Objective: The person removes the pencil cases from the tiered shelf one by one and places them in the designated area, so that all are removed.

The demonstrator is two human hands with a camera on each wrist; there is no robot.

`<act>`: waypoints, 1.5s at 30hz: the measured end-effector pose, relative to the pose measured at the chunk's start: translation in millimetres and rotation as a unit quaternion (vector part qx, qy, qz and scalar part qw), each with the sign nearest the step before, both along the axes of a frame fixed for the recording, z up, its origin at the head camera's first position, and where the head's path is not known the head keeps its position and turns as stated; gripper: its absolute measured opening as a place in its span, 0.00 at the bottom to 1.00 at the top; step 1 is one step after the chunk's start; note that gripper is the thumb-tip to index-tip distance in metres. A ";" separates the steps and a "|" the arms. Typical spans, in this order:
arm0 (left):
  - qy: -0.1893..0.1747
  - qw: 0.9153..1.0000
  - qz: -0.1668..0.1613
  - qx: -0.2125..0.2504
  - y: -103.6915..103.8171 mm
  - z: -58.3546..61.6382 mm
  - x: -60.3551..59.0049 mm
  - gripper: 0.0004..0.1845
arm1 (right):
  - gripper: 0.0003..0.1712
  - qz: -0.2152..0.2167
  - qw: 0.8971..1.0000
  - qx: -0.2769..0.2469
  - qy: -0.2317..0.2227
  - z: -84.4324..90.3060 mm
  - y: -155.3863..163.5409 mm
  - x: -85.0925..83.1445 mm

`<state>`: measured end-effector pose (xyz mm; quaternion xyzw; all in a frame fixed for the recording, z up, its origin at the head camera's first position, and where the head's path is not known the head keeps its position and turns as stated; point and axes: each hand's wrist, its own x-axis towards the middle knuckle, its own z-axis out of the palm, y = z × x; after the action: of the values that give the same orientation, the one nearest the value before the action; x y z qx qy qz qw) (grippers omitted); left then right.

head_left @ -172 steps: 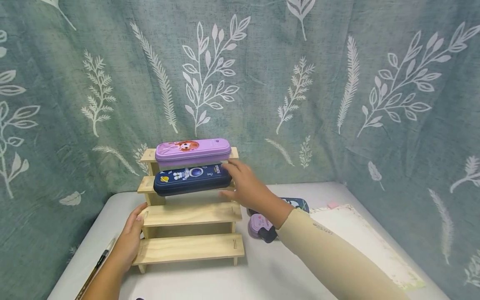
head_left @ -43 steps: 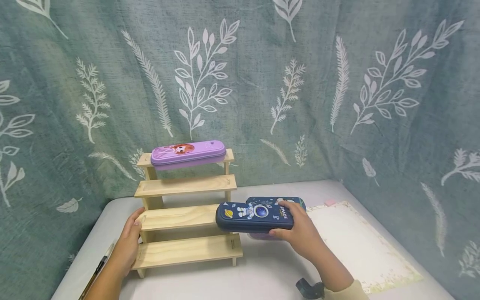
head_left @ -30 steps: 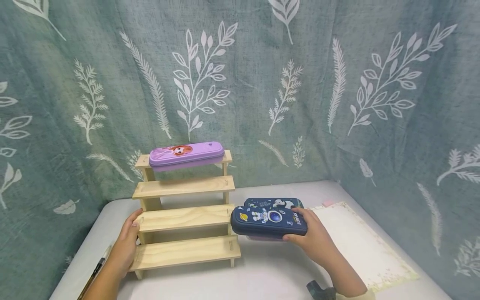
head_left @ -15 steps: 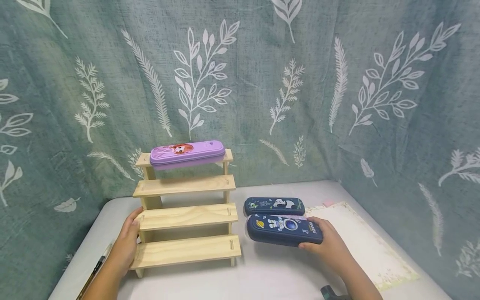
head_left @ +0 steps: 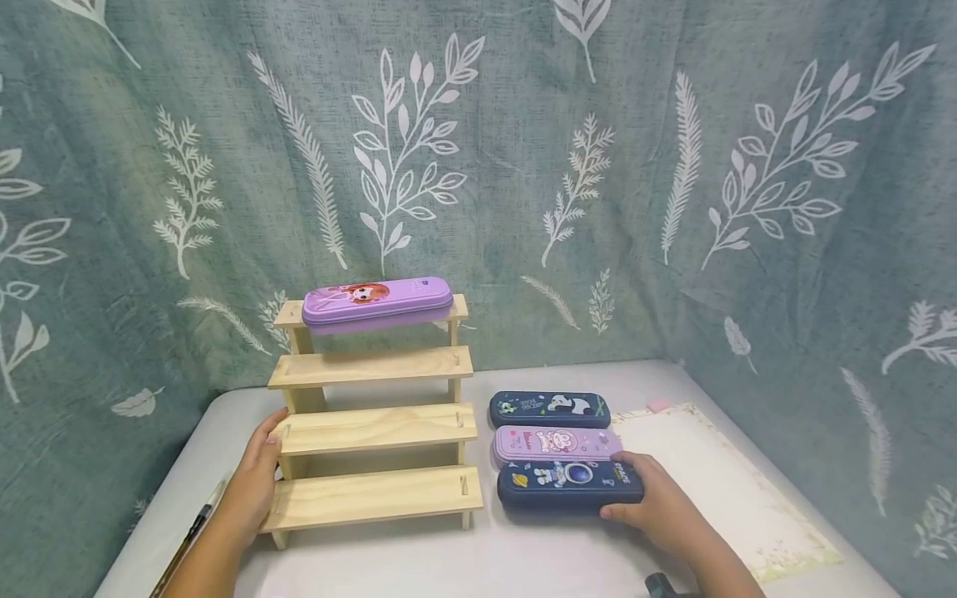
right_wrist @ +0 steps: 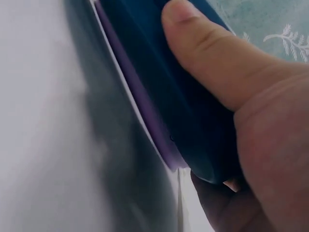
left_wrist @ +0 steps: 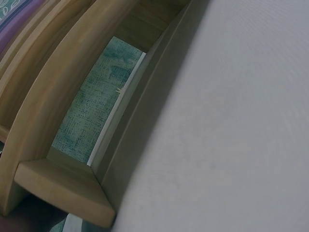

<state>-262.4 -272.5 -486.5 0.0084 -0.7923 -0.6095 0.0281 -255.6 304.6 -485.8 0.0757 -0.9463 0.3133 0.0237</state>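
My right hand (head_left: 658, 502) grips the right end of a navy pencil case with an astronaut print (head_left: 561, 486). In the right wrist view, the thumb (right_wrist: 207, 43) presses along the side of the navy case (right_wrist: 193, 116). It is right in front of a lilac pencil case (head_left: 523, 443); whether it touches the table cannot be told. A dark panda pencil case (head_left: 549, 409) lies behind those two. My left hand (head_left: 250, 482) holds the left side of a four-step wooden stand (head_left: 374, 498). On the stand's top step lies a purple pencil case with a girl print (head_left: 377, 303).
A floral-bordered sheet (head_left: 718, 482) lies on the white table (head_left: 419, 569) at the right, with a pink eraser-like block (head_left: 661, 405) at its far edge. A brush (head_left: 187, 536) lies left of the left forearm. A leaf-patterned curtain (head_left: 508, 166) stands behind.
My right hand has taken the astronaut pencil case off the stand's second step from the top and brought it right and down, in front of the lilac case. The left hand stays on the stand.
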 end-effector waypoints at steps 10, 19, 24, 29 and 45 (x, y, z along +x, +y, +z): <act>0.002 1.000 0.000 -0.005 2.0 2.5 0.1 0.32 | 0.61 -0.002 1.000 0.016 0.003 -9.2 7.4 -2.7; 0.011 1.000 0.000 -0.009 -0.2 -0.7 1.6 0.31 | 0.61 -0.006 1.000 0.024 -0.001 -10.0 7.5 -1.6; 0.013 1.000 0.001 -0.007 0.7 0.3 0.8 0.31 | 0.61 -0.009 0.999 0.029 -0.007 -8.6 6.3 -0.5; 0.012 1.000 0.007 -0.010 1.2 0.8 1.5 0.31 | 0.62 -0.012 0.999 0.027 -0.013 -9.0 3.6 0.7; 0.009 1.000 0.001 -0.007 0.3 1.3 2.0 0.31 | 0.69 -0.050 0.998 0.015 -0.044 -16.9 -2.9 -7.7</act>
<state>-260.4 -272.2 -485.2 0.0033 -0.7965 -0.6036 0.0364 -263.3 301.8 -502.7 0.0151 -0.9537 0.3004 -0.0034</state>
